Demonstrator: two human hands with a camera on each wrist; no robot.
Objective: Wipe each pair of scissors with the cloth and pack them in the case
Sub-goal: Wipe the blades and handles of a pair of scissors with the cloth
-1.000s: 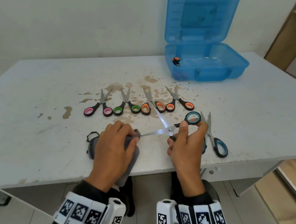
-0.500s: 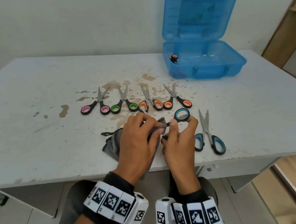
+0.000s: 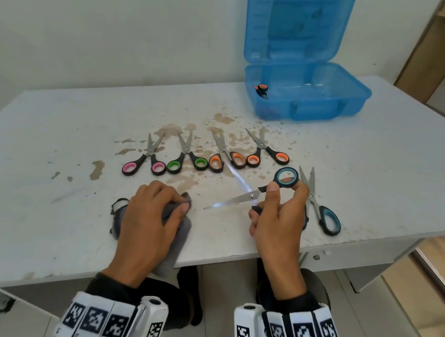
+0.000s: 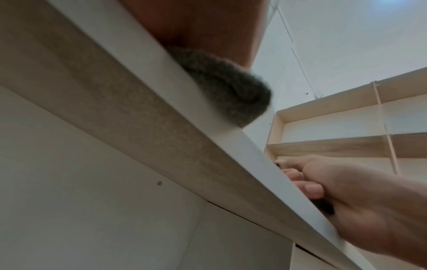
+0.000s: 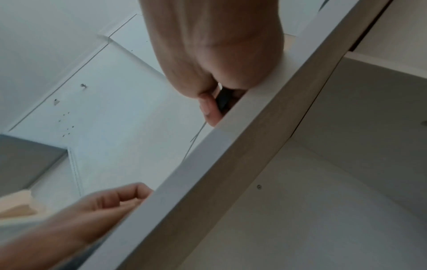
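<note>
My right hand (image 3: pixel 276 206) holds a pair of blue-handled scissors (image 3: pixel 243 197) by the handles, blades spread open and pointing left above the table. My left hand (image 3: pixel 156 210) grips the grey cloth (image 3: pixel 175 236) near the table's front edge, a short gap left of the blade tips. The cloth (image 4: pixel 226 87) hangs over the table edge in the left wrist view. The blue case (image 3: pixel 340 99) stands open at the back with one orange-handled pair (image 3: pixel 261 88) inside. Several more scissors lie in a row: pink (image 3: pixel 145 160), green (image 3: pixel 188 157), two orange (image 3: pixel 226 157), (image 3: pixel 267 153), and another blue pair (image 3: pixel 322 210).
The white table (image 3: pixel 36 197) carries brown stains around the row of scissors. A wooden shelf unit (image 3: pixel 439 42) stands at the right behind the table. The table's front edge (image 5: pixel 208 164) runs just below both hands.
My left hand with the cloth has slid off the blades and moved left, away from the scissors. The blades, covered half a second ago, now show bare and spread.
</note>
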